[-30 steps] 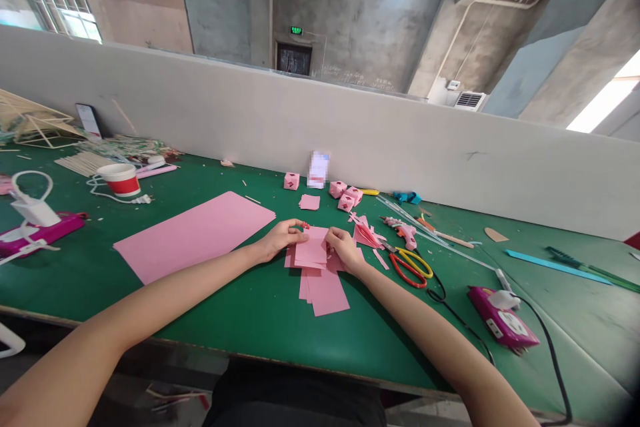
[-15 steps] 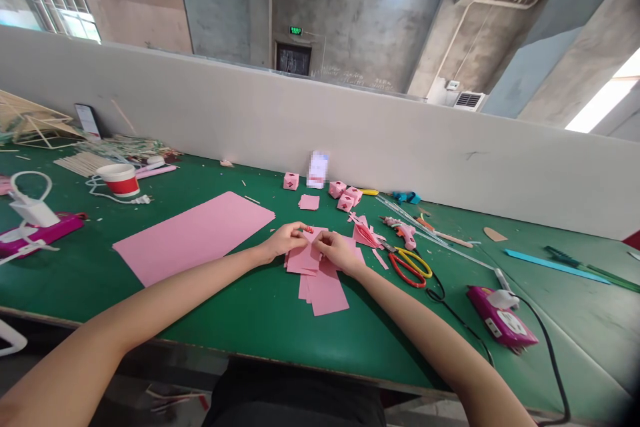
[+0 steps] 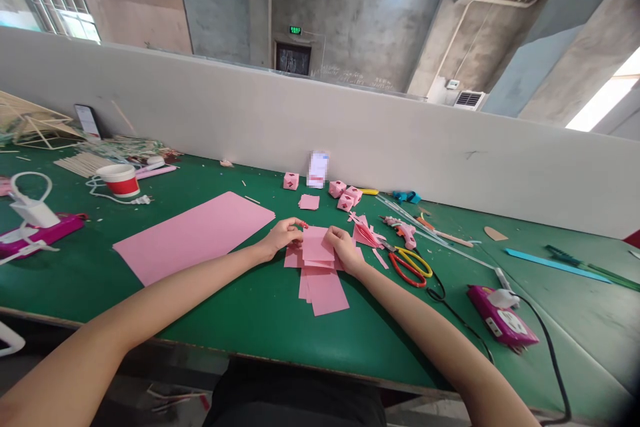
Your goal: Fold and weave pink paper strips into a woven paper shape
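Note:
A square of pink paper (image 3: pixel 319 242) is held between my hands, above other pink paper pieces (image 3: pixel 329 292) that lie overlapped on the green table. My right hand (image 3: pixel 345 250) pinches it at the upper right edge. Along its left edge, my left hand (image 3: pixel 281 240) has thumb and fingers closed on the paper; a small red thing shows at a fingertip. Beyond the hands is a small stack of pink squares (image 3: pixel 309 202). Folded pink paper cubes (image 3: pixel 346 202) sit to its right, and another cube (image 3: pixel 291 181) stands to its left.
A large pink sheet (image 3: pixel 195 237) lies on the left. To the right are red-and-yellow-handled scissors (image 3: pixel 413 267), a pink glue gun (image 3: pixel 403 232) with its cable and a purple power strip (image 3: pixel 501 317). A propped phone (image 3: pixel 317 170) stands at the grey partition (image 3: pixel 400 127); a paper cup (image 3: pixel 120 180) is farther left.
My hands have moved apart, the right one slightly to the right. The pink square between them now shows face-on, with its edges more squarely lined up to me.

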`<state>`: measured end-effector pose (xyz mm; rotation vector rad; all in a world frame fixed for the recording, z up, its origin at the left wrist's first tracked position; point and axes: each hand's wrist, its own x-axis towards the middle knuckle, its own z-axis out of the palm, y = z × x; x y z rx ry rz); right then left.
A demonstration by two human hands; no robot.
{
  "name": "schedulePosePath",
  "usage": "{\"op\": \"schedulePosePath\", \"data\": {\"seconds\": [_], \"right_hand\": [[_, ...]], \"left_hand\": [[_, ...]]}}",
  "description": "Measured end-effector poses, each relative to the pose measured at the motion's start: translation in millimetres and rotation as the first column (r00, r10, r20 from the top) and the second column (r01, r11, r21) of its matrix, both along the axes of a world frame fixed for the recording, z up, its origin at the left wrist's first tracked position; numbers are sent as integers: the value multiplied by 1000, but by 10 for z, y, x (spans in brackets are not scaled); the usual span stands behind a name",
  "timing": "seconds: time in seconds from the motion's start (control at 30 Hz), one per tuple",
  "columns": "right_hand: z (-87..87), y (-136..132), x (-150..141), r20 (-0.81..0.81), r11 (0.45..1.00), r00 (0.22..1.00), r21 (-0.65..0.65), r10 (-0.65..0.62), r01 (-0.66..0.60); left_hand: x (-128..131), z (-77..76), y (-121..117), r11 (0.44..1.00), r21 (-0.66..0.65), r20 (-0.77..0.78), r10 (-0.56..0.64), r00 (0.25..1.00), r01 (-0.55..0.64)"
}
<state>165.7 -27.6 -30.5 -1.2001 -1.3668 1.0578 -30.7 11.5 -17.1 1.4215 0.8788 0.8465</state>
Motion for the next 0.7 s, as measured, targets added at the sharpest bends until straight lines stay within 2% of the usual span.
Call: {"op": "schedulePosePath", "data": {"seconds": [0.1, 0.17, 0.33, 0.57, 0.7], "right_hand": [[-9, 10, 17, -124, 999, 991, 2, -45, 46], [-7, 6, 13, -118, 1000, 993, -8, -21, 20], [24, -25, -33, 22, 996, 995, -7, 94, -94], [91, -67, -56, 248, 985, 955, 25, 162, -173], [70, -46, -60, 328, 981, 932, 61, 153, -182]], "left_hand": [[-2, -16, 25, 999, -35, 92, 20, 996, -17], [-2, -10, 18, 999, -28, 114, 27, 993, -24], [-31, 7, -26, 996, 60, 34, -64, 997, 62], [-20, -7, -42, 981, 153, -58, -114, 992, 122], [12, -40, -30, 965, 199, -98, -154, 983, 171]]}}
